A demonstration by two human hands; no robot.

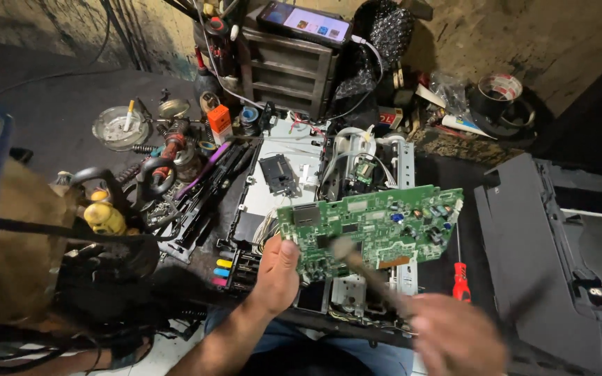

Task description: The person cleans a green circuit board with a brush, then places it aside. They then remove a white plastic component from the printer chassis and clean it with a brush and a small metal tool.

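Note:
My left hand (278, 273) grips the lower left corner of a green circuit board (377, 226) and holds it tilted above an opened printer chassis (294, 188). My right hand (454, 338), blurred by motion, is closed on the handle of a brush (357, 261). The brush's pale bristle end rests against the lower middle of the board. A red-handled screwdriver (460, 278) lies on the bench just right of the board, apart from both hands.
A dark grey printer cover (545, 257) lies at the right. Scissors, tools and a yellow-handled item (106, 217) crowd the left, with an ashtray (120, 127) behind. A phone (306, 22) rests on small drawers at the back; tape rolls (499, 89) sit far right.

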